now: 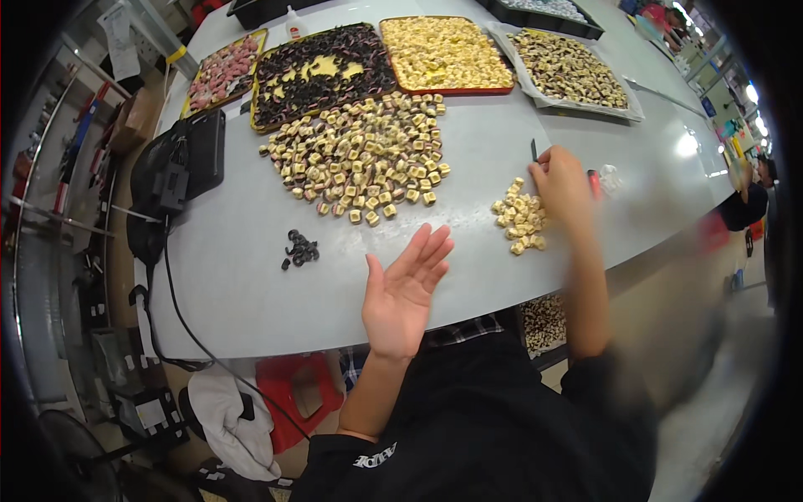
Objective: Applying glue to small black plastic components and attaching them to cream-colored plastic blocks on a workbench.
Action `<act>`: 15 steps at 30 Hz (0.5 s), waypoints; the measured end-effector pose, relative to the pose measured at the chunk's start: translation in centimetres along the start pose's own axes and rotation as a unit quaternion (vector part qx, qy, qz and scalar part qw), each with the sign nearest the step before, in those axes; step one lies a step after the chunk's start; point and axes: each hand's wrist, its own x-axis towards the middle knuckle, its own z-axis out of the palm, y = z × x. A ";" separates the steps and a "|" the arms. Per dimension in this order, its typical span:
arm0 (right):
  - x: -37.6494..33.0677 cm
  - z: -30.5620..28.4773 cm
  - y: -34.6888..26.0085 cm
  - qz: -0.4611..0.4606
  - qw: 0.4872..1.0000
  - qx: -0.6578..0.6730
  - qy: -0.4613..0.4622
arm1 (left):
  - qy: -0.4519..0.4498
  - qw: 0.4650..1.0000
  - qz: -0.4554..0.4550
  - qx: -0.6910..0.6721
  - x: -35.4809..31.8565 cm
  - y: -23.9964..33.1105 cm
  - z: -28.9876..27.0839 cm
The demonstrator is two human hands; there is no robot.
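Note:
My left hand (400, 297) is raised over the table's front edge, palm turned up and fingers stretched out, with nothing in it. On the right, my right hand (562, 186) is closed, its fingertips pinching the end of a thin dark stick-like tool (534, 151). Just left of that hand lies a small group of pale yellow cube-shaped pieces (520, 219). A large heap of yellow-topped cubes with dark and pink sides (360, 151) spreads over the middle of the table. Small black curved pieces (301, 249) sit in a cluster left of my left hand.
Along the back stand trays of pink pieces (224, 71), black pieces (280, 88), pale yellow pieces (443, 50) and mixed cubes (573, 71). A black device (205, 146) with a cable (180, 293) occupies the left edge. A red-handled object (595, 183) lies right of my right hand.

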 end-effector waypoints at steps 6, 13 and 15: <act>0.5 -1.8 -2.2 0.002 0.998 -0.050 -0.035 | -0.130 0.989 -0.051 -0.045 -2.2 0.3 -0.5; -1.6 -2.4 -5.4 0.002 0.896 0.442 -0.036 | -0.158 0.983 -0.056 -0.071 -1.3 -0.3 -1.1; -4.6 -4.2 -8.2 -0.046 0.868 0.482 -0.115 | -0.147 0.986 -0.054 -0.055 -1.1 -0.3 -1.0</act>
